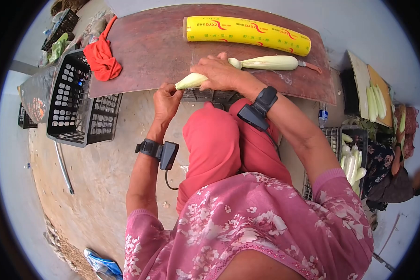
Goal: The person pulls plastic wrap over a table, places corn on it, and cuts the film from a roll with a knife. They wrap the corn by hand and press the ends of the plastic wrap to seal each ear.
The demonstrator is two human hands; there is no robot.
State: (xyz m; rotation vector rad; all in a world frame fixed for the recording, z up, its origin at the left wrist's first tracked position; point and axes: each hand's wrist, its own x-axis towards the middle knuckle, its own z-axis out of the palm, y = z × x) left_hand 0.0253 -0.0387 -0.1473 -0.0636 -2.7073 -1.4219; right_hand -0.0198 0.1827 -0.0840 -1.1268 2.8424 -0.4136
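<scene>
A pale green, tapered vegetable (191, 80), like a water bamboo shoot, lies slantwise across the near edge of the reddish-brown board (144, 51). My right hand (220, 73) is wrapped over its middle from above, and a rounded pale end shows past the fingers. At its narrow tip, my left hand (168, 100) pinches with thumb and fingertips. Just right of my right hand lies a second similar vegetable (270, 63), its thick end to the right. Beside that end sits an orange-red handle (313, 67), perhaps a knife's.
A yellow printed roll (247, 35) lies at the back of the board. Red cloth (102, 58) hangs by a black crate (70, 100) on the left. More pale vegetables (352, 163) fill a crate at right, near a bottle (323, 114) and another person (392, 172).
</scene>
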